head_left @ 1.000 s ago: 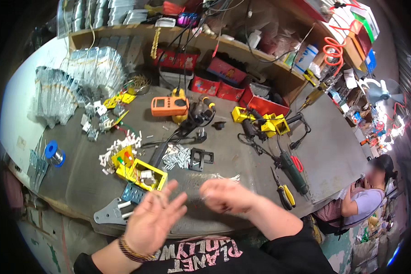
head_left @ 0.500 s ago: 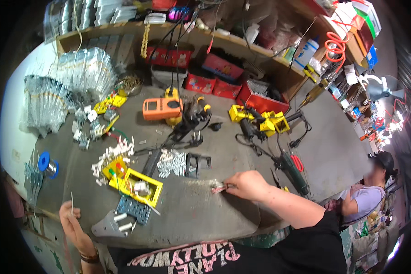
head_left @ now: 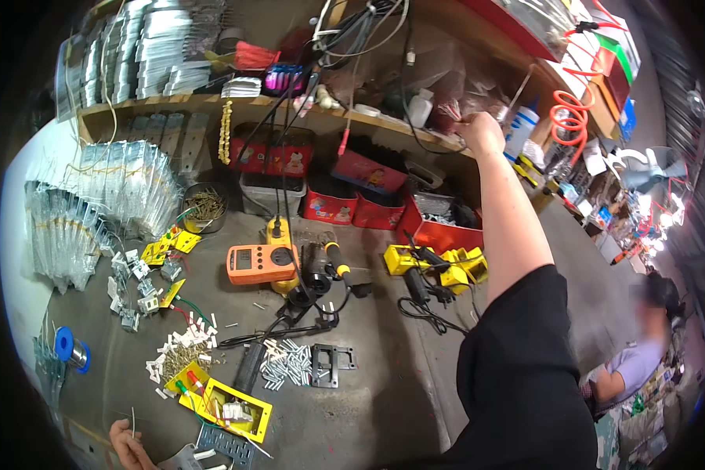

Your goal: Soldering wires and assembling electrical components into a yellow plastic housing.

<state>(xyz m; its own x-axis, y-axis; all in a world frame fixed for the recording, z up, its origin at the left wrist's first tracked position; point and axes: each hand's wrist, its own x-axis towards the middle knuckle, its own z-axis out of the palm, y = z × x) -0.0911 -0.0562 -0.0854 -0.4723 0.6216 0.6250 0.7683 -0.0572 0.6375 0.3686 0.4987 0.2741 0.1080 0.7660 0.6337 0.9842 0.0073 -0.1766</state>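
Note:
My right hand (head_left: 484, 135) is stretched out to the shelf at the upper right, its fingers closed in a pinch. A small bundle of thin red and white strands (head_left: 452, 112) pokes out from the fingertips, next to clear plastic bags. My left hand (head_left: 128, 445) is low at the left table edge with its fingers curled. A thin white strip (head_left: 133, 420) stands up from those fingers. Beside it lie a blue-grey perforated plate (head_left: 225, 445) and a yellow frame box (head_left: 263, 423) with red and green wired parts.
Mid-table are loose screws (head_left: 286, 364), a black bracket (head_left: 327, 366) and an orange meter (head_left: 260, 265). Red bins (head_left: 446, 234) stand beneath the wooden shelf (head_left: 290, 103). A solder spool (head_left: 72, 349) sits at left. Cables hang overhead. Another person (head_left: 634, 368) is at right.
My right hand has risen from the tabletop to the shelf, with the strands at its fingertips. The view has tilted upward, and my left hand now appears lower.

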